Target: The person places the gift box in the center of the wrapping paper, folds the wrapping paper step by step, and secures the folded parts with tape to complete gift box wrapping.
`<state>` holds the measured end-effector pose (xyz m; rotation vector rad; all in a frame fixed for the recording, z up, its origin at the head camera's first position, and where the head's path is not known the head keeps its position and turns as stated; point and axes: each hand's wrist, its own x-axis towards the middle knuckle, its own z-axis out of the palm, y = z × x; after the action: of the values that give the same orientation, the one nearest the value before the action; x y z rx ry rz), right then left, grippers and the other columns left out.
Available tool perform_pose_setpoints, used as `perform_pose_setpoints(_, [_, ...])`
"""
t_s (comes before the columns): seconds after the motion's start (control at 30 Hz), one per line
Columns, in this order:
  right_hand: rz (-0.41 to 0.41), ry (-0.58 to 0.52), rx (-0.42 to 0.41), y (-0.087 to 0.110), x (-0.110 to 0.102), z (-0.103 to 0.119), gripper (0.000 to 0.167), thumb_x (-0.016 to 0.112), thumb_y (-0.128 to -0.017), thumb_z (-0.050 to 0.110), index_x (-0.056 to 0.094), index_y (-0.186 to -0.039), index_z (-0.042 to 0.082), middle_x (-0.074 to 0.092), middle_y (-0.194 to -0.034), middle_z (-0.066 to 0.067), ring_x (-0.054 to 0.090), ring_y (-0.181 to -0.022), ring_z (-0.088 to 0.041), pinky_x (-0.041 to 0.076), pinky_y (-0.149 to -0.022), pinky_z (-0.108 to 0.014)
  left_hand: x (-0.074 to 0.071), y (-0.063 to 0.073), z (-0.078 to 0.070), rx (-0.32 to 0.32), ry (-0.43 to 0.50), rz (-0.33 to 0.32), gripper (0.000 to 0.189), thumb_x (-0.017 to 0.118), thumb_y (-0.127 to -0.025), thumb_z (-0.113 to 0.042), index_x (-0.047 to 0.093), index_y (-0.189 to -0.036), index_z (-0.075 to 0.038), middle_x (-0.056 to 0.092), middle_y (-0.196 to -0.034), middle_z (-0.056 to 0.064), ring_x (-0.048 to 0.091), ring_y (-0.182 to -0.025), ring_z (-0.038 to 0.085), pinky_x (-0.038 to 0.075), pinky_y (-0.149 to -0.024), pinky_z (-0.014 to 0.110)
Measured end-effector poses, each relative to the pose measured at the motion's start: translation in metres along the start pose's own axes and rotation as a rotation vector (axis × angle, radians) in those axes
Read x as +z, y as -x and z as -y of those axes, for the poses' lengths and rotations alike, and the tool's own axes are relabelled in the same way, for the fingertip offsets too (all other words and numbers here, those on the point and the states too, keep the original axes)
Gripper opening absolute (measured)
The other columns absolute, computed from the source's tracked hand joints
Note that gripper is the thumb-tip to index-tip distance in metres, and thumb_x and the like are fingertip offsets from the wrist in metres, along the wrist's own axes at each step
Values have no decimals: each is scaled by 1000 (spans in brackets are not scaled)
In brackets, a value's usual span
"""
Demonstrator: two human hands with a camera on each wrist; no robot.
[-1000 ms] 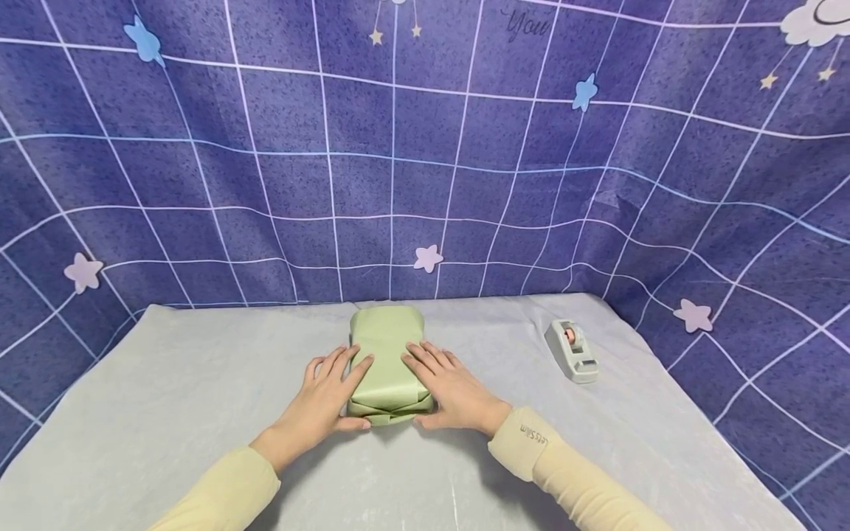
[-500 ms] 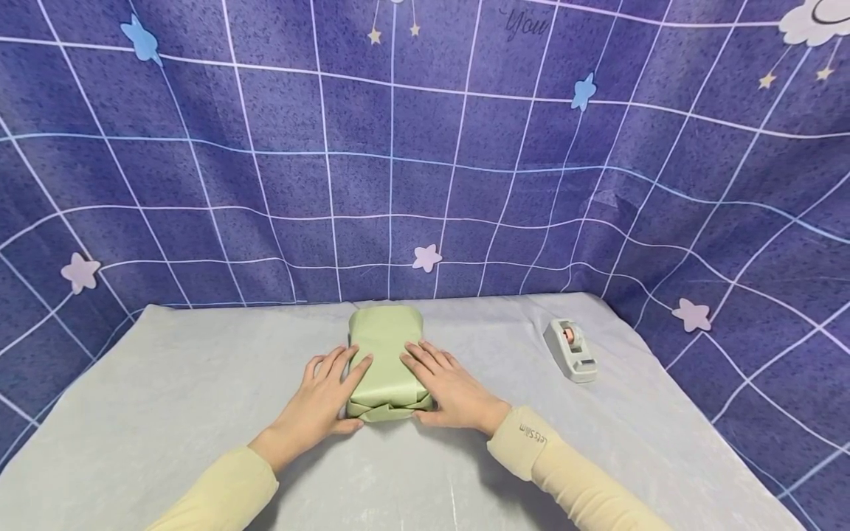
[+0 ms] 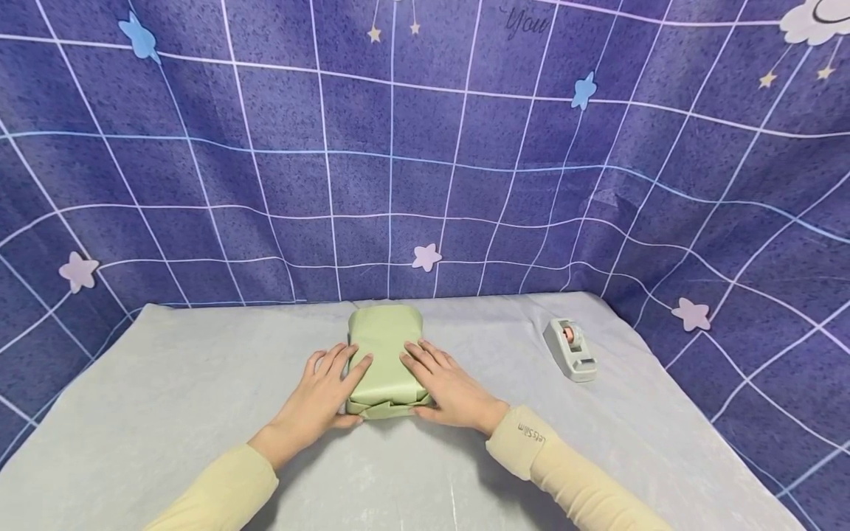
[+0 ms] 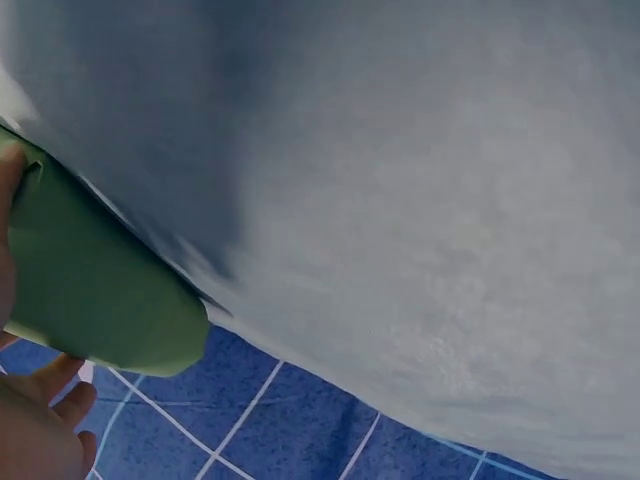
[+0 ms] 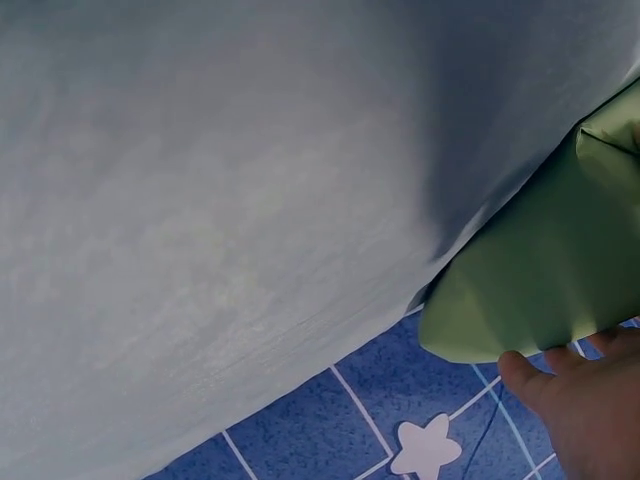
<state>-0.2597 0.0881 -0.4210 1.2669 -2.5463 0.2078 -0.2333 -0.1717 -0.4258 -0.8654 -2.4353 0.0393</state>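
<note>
A box-shaped package wrapped in pale green paper (image 3: 385, 332) lies flat on the table, its long side pointing away from me. Folded flaps of the paper show at its near end. My left hand (image 3: 312, 398) rests along the package's left edge, fingers extended over the top and thumb by the near left corner. On the other side, my right hand (image 3: 461, 394) lies over the right edge, its fingers extended on the top and its thumb at the near right corner. Both wrist views show the package's sides, the green wrapping (image 4: 110, 270) and the wrapped parcel (image 5: 530, 270), smooth.
A light grey tape dispenser (image 3: 571, 350) with a roll in it stands toward the right rear of the table. Pale grey cloth (image 3: 199, 369) covers the table. Behind and to the right hangs a blue-purple curtain (image 3: 279, 184) with a grid and stars.
The folded flaps at the package's near end have been pressed in and lie flatter. Both thumbs have shifted slightly away from me; the fingers on top have barely moved.
</note>
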Motion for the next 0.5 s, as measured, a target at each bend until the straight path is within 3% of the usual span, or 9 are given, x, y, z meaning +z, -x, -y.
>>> perform_pose_setpoints(0.17, [-12, 7, -12, 0, 0, 1, 77, 61, -82, 40, 28, -142, 5, 25, -149, -14, 21, -138, -35, 27, -109, -47, -1, 0, 0, -6, -11, 4, 101, 75, -53, -61, 43, -134, -11, 42, -133, 21, 39, -123, 38, 27, -99, 50])
perform_pose_setpoints(0.37, [-9, 11, -4, 0, 0, 1, 76, 60, -83, 40, 27, -143, 6, 24, -150, -13, 21, -138, -34, 29, -107, -48, 0, 0, -3, -17, -41, -40, 91, 69, -61, -63, 46, -132, -10, 45, -130, 22, 41, -121, 39, 31, -97, 52])
perform_pose_setpoints(0.5, [-24, 23, -3, 0, 0, 2, 75, 58, -84, 43, 28, -142, 6, 26, -149, -12, 23, -138, -33, 30, -106, -49, 0, -1, -6, -37, -9, -72, 89, 65, -64, -65, 48, -130, -8, 48, -127, 23, 42, -119, 41, 31, -97, 54])
